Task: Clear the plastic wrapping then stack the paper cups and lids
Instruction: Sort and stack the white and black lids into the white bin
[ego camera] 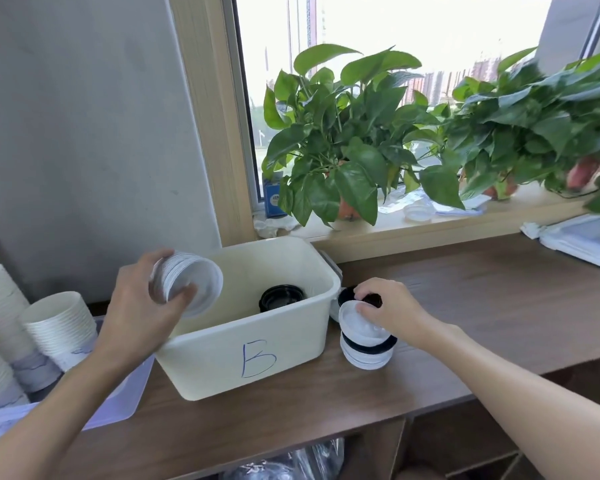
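Note:
My left hand (142,303) grips a sideways stack of white lids (191,284) over the left end of the cream tub marked "B" (257,355). Inside the tub lies a stack of black lids (279,297). To the right of the tub stands a mixed stack of white and black lids (366,344) on the table. My right hand (392,308) rests its fingertips on the top white lid of that stack, with another black lid (347,294) just behind. Stacks of white paper cups (59,327) lean at the far left.
The brown table (482,306) runs along a window sill with potted plants (347,147), a small clear lid (418,213) and a blue box (272,199). Folded white plastic (582,240) lies at the table's far right. Crumpled plastic bags (305,459) sit under the table.

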`<state>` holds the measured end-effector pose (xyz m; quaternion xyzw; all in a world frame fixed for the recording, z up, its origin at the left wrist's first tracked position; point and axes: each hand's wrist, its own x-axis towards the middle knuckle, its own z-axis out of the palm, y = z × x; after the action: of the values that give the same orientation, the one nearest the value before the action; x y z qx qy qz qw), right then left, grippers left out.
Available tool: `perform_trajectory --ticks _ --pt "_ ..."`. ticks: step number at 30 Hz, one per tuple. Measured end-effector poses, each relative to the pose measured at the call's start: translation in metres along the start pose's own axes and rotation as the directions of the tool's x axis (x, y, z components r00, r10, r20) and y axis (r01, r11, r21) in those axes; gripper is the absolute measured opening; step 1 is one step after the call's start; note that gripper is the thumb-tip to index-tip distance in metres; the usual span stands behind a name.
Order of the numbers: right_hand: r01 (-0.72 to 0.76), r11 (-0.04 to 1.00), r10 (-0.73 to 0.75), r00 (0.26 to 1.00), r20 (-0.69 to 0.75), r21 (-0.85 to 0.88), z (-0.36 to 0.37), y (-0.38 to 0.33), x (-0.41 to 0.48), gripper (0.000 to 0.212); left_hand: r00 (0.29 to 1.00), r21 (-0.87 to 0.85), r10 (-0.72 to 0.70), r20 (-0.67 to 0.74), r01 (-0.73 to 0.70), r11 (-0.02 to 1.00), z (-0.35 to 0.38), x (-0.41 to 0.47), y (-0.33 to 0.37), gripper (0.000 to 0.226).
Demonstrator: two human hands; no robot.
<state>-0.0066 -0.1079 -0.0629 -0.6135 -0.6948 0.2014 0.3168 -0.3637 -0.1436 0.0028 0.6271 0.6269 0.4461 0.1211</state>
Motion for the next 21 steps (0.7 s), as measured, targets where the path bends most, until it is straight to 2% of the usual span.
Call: perform_trajectory --ticks 7,12,15,17,21 --pt "0.062 0.996 -0.055 0.992 -0.117 0.061 -0.012 -0.024 0.002 0.012 0.999 0.063 -0.039 0.022 0.038 0.997 -0.003 0.005 0.002 0.056" --pt "0.099 0.989 -0.085 0.989 -0.123 0.111 -0.021 -0.050 0.007 0.011 1.000 0.027 -0.004 0.027 0.003 1.000 -0.009 0.016 0.008 0.053" --pt "0.177 0.981 -0.159 0.969 -0.191 0.079 -0.020 -0.067 0.007 0.015 0.999 -0.045 0.032 0.024 -0.031 0.998 -0.010 0.023 0.011 0.047" --pt "0.262 0.961 -0.242 0.951 -0.191 0.087 -0.015 -0.086 0.006 0.032 0.999 -0.134 0.034 0.026 -0.030 0.991 -0.010 0.026 0.015 0.044" --pt "0.422 0.891 -0.437 0.897 0.063 0.169 0.006 -0.139 0.002 0.086 0.982 -0.407 -0.113 0.152 0.166 0.898 -0.010 0.032 0.028 0.039"
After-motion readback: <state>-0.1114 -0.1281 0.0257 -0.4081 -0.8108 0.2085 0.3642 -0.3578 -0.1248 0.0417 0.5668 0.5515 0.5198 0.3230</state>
